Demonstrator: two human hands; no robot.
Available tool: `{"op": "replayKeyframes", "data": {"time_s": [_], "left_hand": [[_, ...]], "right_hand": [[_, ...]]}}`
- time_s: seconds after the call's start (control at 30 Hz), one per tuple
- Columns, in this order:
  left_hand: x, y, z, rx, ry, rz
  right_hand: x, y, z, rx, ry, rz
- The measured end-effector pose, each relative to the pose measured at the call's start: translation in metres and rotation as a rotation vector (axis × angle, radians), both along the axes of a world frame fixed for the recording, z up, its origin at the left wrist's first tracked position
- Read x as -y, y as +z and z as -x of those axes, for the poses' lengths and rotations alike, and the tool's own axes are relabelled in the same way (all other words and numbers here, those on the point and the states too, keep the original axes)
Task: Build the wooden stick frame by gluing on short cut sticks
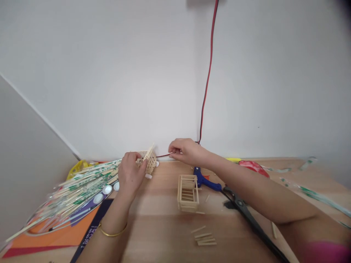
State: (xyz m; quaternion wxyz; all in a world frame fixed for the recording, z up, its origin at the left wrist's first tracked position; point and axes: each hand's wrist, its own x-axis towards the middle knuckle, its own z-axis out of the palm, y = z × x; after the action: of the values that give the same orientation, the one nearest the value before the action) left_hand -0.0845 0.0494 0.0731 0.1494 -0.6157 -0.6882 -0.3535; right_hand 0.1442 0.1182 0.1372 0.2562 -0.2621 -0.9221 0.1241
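Observation:
My left hand (131, 174) is closed round a small lattice frame of wooden sticks (149, 160), held near the wall at the back of the wooden table (159, 233). A gold bangle sits on that wrist. My right hand (184, 151) is beside it to the right, fingers pinched together close to a thin red wire (163, 155); what they pinch is too small to make out. A second stick frame (188, 192), box-shaped, stands on the table in front of both hands.
A heap of wrapped chopsticks (79, 190) lies at left over orange paper (57, 235). A blue glue gun (204, 179), black scissors (246, 213), several cut sticks (204, 237) and a red object (253, 167) lie around. A red-black cable (207, 80) runs down the wall.

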Motion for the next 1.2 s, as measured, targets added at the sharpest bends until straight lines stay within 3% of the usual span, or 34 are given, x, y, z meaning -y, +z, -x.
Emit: {"op": "replayKeyframes", "data": {"time_s": [0.27,0.47,0.57,0.7,0.87,1.0,1.2], "left_hand": [[0.002,0.001,-0.002,0.08,-0.05,0.013],[0.005,0.005,0.004,0.116,-0.067,0.007],[0.01,0.01,0.01,0.094,-0.066,-0.009],[0.021,0.012,0.01,0.031,0.038,0.069],[0.039,0.006,-0.003,0.052,0.015,0.188],[0.051,0.001,-0.021,0.14,-0.064,0.239],[0.057,-0.013,-0.044,0.278,-0.17,0.253]], "right_hand": [[0.004,0.002,0.03,0.005,0.056,-0.01],[0.004,0.006,0.014,-0.012,0.017,-0.001],[0.005,0.01,-0.016,-0.03,-0.042,0.004],[0.018,0.016,-0.074,-0.045,-0.184,0.063],[0.045,0.018,-0.159,-0.064,-0.623,0.145],[0.061,-0.003,-0.223,-0.09,-0.951,0.192],[0.076,-0.054,-0.285,-0.008,-1.026,0.226]]}}
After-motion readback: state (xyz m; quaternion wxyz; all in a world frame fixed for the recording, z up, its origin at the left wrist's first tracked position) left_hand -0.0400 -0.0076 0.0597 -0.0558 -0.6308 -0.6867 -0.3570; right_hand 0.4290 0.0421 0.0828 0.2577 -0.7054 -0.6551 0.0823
